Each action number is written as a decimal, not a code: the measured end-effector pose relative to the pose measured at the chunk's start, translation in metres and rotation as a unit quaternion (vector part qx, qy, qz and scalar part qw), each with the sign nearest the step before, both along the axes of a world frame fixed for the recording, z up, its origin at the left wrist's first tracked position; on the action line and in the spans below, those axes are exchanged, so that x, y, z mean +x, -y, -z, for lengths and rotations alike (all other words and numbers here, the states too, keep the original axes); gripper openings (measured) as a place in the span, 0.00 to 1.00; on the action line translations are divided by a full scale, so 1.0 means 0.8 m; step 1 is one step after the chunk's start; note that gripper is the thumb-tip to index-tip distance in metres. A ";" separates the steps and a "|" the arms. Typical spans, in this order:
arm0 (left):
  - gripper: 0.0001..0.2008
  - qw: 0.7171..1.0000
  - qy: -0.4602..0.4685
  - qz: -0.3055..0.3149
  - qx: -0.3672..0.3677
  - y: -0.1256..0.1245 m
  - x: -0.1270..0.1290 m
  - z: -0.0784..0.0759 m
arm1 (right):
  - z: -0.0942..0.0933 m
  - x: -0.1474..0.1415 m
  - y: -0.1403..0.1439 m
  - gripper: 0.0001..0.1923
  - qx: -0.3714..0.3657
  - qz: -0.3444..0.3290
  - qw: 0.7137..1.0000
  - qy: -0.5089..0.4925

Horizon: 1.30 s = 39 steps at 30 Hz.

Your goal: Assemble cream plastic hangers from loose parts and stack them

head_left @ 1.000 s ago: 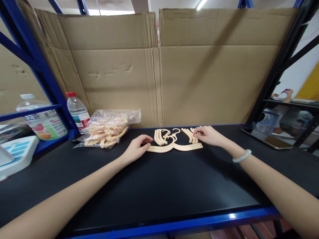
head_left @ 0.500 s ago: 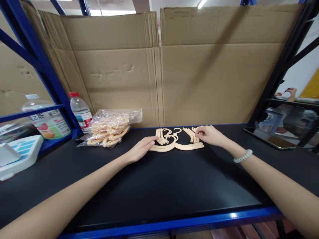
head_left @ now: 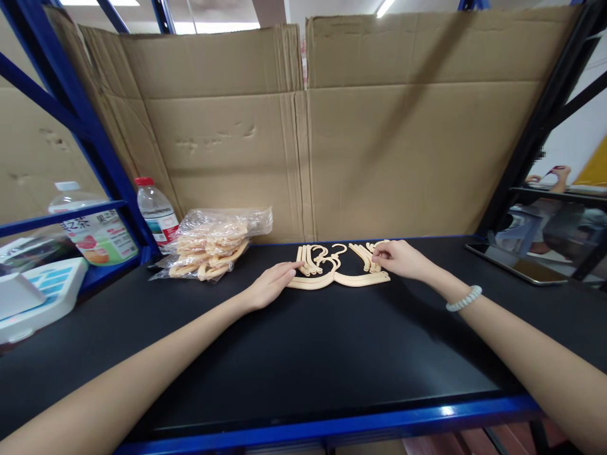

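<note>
Cream plastic folding hangers lie together on the black tabletop (head_left: 303, 354). The front hanger (head_left: 360, 279) is spread wide, its two arms meeting in the middle. Behind it are a left group of arm pieces (head_left: 308, 259), a right group of arm pieces (head_left: 364, 258) and hooks (head_left: 339, 249) between them. My left hand (head_left: 270, 285) rests with fingers stretched out, fingertips by the left group and covering the front hanger's left end. My right hand (head_left: 397, 258) is closed in a pinch at the right group, on an arm piece partly hidden by the fingers.
A clear bag of cream hangers (head_left: 213, 243) sits at left, before a red-capped bottle (head_left: 159, 215). Further left are a larger bottle (head_left: 102, 234) and a white-and-blue device (head_left: 47, 294). A phone (head_left: 515, 264) lies at right. Cardboard (head_left: 403, 145) walls the back.
The view has shifted very slightly. Both hands and the hangers look the same as before.
</note>
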<state>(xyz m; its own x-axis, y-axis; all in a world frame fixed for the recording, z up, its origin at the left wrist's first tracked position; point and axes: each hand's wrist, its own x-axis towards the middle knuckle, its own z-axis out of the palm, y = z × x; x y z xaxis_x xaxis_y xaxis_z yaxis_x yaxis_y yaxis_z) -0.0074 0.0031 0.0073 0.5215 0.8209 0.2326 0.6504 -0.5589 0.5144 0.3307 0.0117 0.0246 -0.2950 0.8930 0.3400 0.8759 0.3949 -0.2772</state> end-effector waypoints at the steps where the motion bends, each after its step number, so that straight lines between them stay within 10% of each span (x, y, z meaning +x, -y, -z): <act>1: 0.26 1.000 0.007 0.000 0.001 0.000 0.000 0.000 | 0.000 0.000 0.000 0.08 -0.002 0.001 1.000 0.002; 24: 0.23 0.994 -0.004 -0.021 0.104 -0.026 -0.016 0.008 | 0.006 -0.003 -0.002 0.10 0.054 0.037 0.995 -0.070; 39: 0.21 0.992 -0.032 0.018 0.119 -0.038 -0.026 0.007 | -0.002 -0.051 -0.044 0.15 0.058 -0.043 0.996 0.052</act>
